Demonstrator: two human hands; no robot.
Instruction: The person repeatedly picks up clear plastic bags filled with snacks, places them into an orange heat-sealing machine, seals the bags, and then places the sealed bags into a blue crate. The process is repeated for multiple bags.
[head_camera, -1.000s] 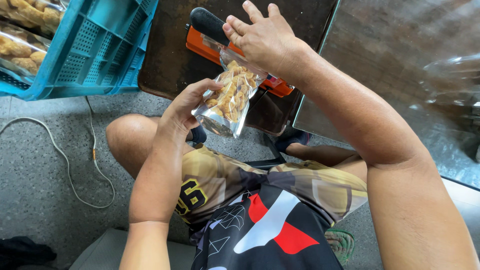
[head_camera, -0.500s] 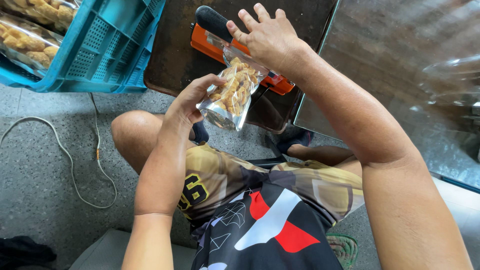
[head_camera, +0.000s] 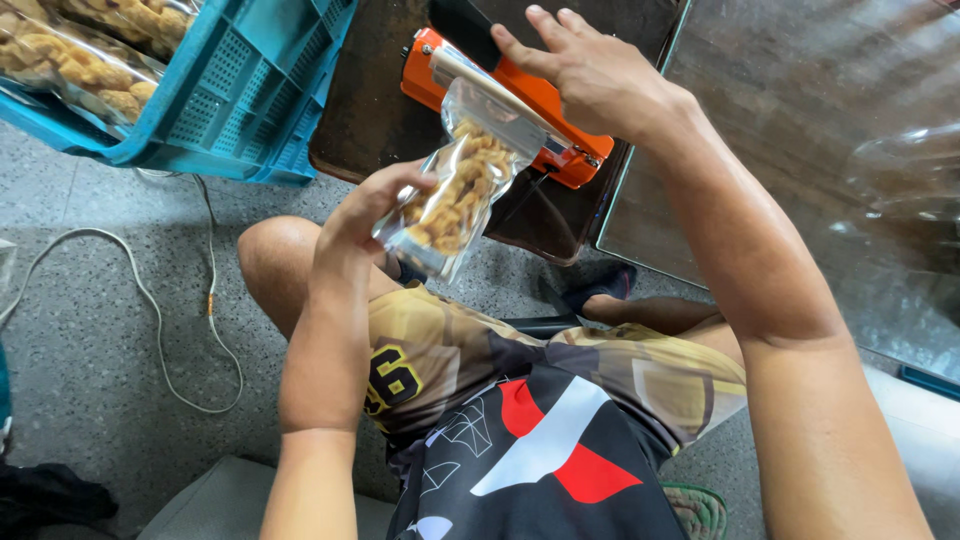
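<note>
Risk sits at the seal — left hand (head_camera: 372, 212) pinches the clear snack bag (head_camera: 455, 190), its mouth across the orange heat sealer (head_camera: 505, 100); right hand (head_camera: 590, 70), fingers spread, presses the bar — tilted, it could seal crooked.

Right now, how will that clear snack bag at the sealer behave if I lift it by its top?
The clear snack bag probably sags: thin film, contents bunched low. Likely light; the left hand holds it alone. The pieces look crisp, so squeezing may crush them.
</note>
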